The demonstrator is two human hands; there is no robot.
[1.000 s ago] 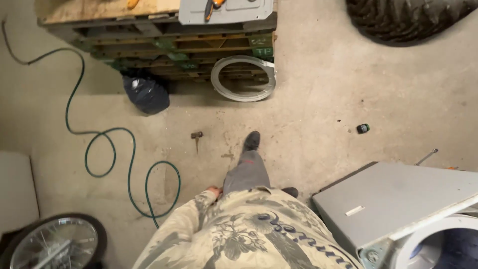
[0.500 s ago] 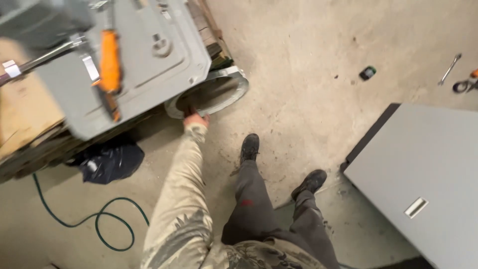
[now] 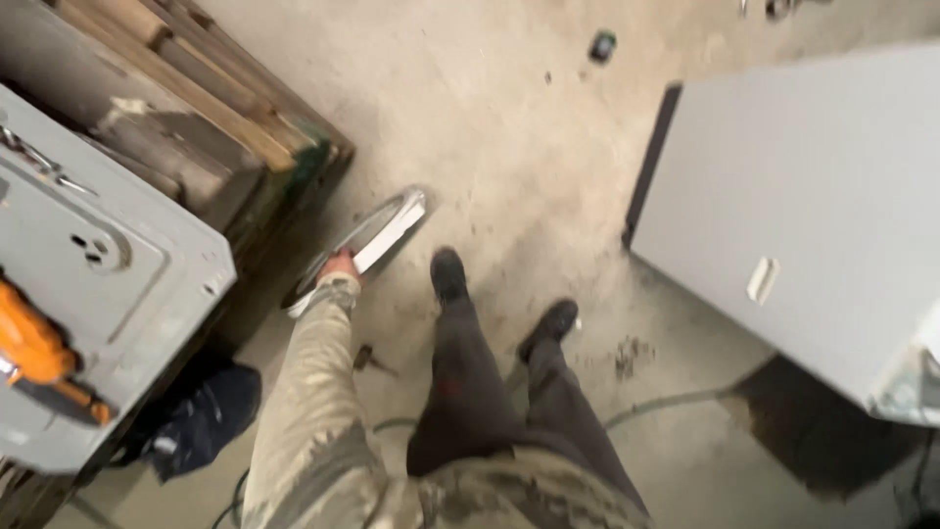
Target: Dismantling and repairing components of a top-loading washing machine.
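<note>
Big grey appliance panel (image 3: pixel 803 196) lies on the floor at right; grey metal cover (image 3: pixel 108 284) sits on the wooden pallet (image 3: pixel 225 118) at left. Ring (image 3: pixel 367 240) leans by the pallet, seemingly just lifted off the floor. Left hand (image 3: pixel 340 264) reaches down, arm straight, fingers apparently gripping ring's rim. Right hand unseen.

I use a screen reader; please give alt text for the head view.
A person's left hand grips a white ring tilted up off a concrete floor, beside a wooden pallet. A grey metal panel is at left.
</note>
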